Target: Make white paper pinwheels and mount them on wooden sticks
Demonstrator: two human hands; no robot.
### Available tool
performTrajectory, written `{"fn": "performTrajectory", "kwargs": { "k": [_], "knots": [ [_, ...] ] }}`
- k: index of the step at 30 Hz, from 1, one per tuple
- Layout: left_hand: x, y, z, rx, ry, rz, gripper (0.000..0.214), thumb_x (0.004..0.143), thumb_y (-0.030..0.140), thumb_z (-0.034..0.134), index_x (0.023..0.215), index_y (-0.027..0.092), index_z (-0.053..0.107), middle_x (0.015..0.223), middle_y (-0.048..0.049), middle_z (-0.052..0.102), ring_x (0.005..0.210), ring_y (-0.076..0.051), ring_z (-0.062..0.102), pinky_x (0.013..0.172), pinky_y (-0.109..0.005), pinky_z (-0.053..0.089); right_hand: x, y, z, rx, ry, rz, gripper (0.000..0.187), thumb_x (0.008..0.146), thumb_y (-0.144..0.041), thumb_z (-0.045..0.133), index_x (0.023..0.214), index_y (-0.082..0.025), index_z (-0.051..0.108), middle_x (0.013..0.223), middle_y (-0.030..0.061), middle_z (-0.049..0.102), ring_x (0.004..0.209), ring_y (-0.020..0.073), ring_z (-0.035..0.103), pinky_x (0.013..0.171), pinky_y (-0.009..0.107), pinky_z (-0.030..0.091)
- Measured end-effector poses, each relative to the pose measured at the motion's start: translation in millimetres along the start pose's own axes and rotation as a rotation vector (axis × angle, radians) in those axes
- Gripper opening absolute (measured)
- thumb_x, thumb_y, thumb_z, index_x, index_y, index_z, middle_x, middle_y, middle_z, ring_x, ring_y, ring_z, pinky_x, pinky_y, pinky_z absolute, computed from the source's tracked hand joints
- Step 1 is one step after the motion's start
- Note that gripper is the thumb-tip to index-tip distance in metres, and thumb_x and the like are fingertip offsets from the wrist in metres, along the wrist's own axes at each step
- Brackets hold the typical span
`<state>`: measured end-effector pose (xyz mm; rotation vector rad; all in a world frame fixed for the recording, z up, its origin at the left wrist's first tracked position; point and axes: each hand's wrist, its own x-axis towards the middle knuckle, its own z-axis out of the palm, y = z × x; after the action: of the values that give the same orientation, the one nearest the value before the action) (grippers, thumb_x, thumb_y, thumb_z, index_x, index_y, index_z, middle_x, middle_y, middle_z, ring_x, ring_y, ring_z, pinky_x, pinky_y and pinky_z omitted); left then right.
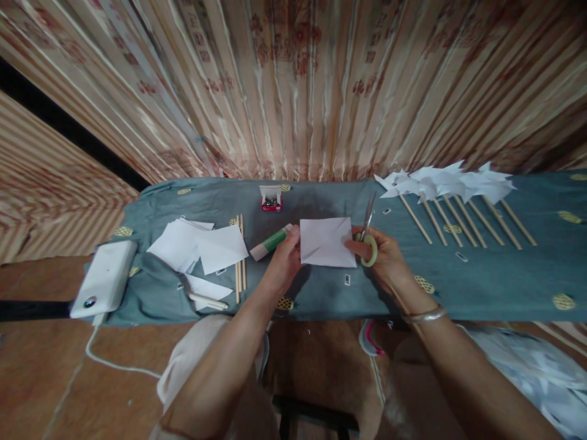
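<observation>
My left hand pinches the left edge of a white square of paper, held just above the blue-grey cloth. My right hand grips green-handled scissors at the paper's right edge, blades pointing away from me. A silver bangle sits on my right wrist. A green and white glue stick lies right beside my left hand's fingers.
A blue-grey cloth covers the long table. Loose paper squares and wooden sticks lie left. A red box of staples stands at the back. Several paper pinwheels on sticks lie right. A white device sits at the left end.
</observation>
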<state>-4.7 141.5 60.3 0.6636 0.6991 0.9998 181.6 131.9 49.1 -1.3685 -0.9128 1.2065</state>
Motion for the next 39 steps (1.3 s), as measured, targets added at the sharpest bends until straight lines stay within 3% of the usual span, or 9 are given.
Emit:
{"fn": "performTrajectory", "kwargs": {
  "k": [4, 8, 11, 14, 18, 23, 26, 28, 39],
  "knots": [
    [-2.2, -6.8, 2.9, 0.071, 0.043, 0.030, 0.051, 0.062, 0.051, 0.081, 0.097, 0.016, 0.071, 0.098, -0.0090, 0.073, 0.095, -0.023, 0.067, 0.081, -0.032, 0.052, -1.9, 0.4, 9.5, 0.086, 0.083, -0.009, 0.045, 0.044, -0.041, 0.087, 0.075, -0.022, 0.060, 0.061, -0.0070, 0.053, 0.051, 0.0073, 0.040, 0.048, 0.023, 0.033],
    [1.0, -21.1, 4.8, 0.118, 0.204, 0.026, 0.041, 0.056, 0.031, 0.086, 0.090, 0.014, 0.070, 0.088, -0.0065, 0.073, 0.078, -0.017, 0.066, 0.072, -0.028, 0.051, -5.8, -0.8, 21.2, 0.136, 0.065, 0.015, 0.046, 0.044, -0.041, 0.088, 0.075, -0.022, 0.060, 0.062, -0.0061, 0.055, 0.053, 0.0082, 0.043, 0.052, 0.025, 0.038],
    [4.7, -28.2, 4.5, 0.147, 0.328, 0.076, 0.035, 0.054, 0.027, 0.085, 0.083, 0.013, 0.070, 0.084, -0.0060, 0.073, 0.071, -0.016, 0.064, 0.063, -0.026, 0.048, -7.5, -1.5, 28.2, 0.102, 0.042, 0.000, 0.048, 0.045, -0.045, 0.087, 0.076, -0.023, 0.059, 0.062, -0.0058, 0.055, 0.054, 0.0095, 0.045, 0.053, 0.026, 0.041],
    [7.1, -27.0, 1.9, 0.148, 0.351, 0.157, 0.034, 0.053, 0.025, 0.084, 0.083, 0.013, 0.070, 0.086, -0.0065, 0.074, 0.073, -0.018, 0.065, 0.066, -0.028, 0.049, -9.9, -1.6, 30.5, 0.051, -0.004, -0.012, 0.047, 0.048, -0.051, 0.086, 0.073, -0.022, 0.059, 0.060, -0.0050, 0.055, 0.054, 0.0101, 0.045, 0.053, 0.026, 0.041],
    [9.3, -16.3, -6.0, 0.201, 0.399, 0.243, 0.027, 0.055, 0.023, 0.082, 0.078, 0.013, 0.071, 0.079, -0.0054, 0.074, 0.071, -0.018, 0.064, 0.070, -0.030, 0.049, -17.7, -2.0, 24.9, -0.055, -0.221, 0.027, 0.046, 0.066, -0.064, 0.072, 0.072, -0.019, 0.061, 0.063, 0.0008, 0.061, 0.057, 0.0123, 0.051, 0.053, 0.026, 0.040],
    [13.1, -3.5, -16.8, 0.216, 0.503, 0.320, 0.024, 0.052, 0.022, 0.083, 0.072, 0.013, 0.072, 0.073, -0.0036, 0.072, 0.066, -0.017, 0.063, 0.068, -0.029, 0.049, -31.4, -7.4, 14.8, -0.232, -0.548, 0.130, 0.053, 0.070, -0.069, 0.065, 0.083, -0.018, 0.063, 0.072, 0.0041, 0.068, 0.062, 0.0138, 0.055, 0.055, 0.026, 0.042],
    [13.3, 0.0, -17.9, 0.171, 0.500, 0.333, 0.027, 0.050, 0.021, 0.084, 0.072, 0.013, 0.072, 0.072, -0.0032, 0.072, 0.065, -0.016, 0.063, 0.069, -0.029, 0.050, -35.8, -9.1, 11.2, -0.274, -0.713, 0.166, 0.052, 0.070, -0.068, 0.067, 0.083, -0.018, 0.063, 0.069, 0.0021, 0.065, 0.061, 0.0131, 0.053, 0.057, 0.026, 0.042],
    [12.4, 0.5, -16.8, 0.169, 0.486, 0.326, 0.026, 0.050, 0.021, 0.084, 0.071, 0.014, 0.072, 0.070, -0.0024, 0.071, 0.064, -0.015, 0.062, 0.066, -0.029, 0.050, -36.3, -7.4, 9.6, -0.274, -0.752, 0.166, 0.049, 0.070, -0.066, 0.068, 0.082, -0.018, 0.064, 0.068, 0.0015, 0.064, 0.060, 0.0125, 0.052, 0.056, 0.025, 0.041],
    [10.0, -5.0, -13.4, 0.229, 0.449, 0.289, 0.022, 0.054, 0.021, 0.082, 0.071, 0.013, 0.070, 0.069, -0.0028, 0.070, 0.064, -0.016, 0.062, 0.066, -0.029, 0.047, -33.6, -10.4, 11.3, -0.287, -0.705, 0.157, 0.050, 0.068, -0.067, 0.069, 0.079, -0.019, 0.067, 0.063, 0.0011, 0.063, 0.056, 0.0126, 0.052, 0.053, 0.025, 0.042]
  ]
}}
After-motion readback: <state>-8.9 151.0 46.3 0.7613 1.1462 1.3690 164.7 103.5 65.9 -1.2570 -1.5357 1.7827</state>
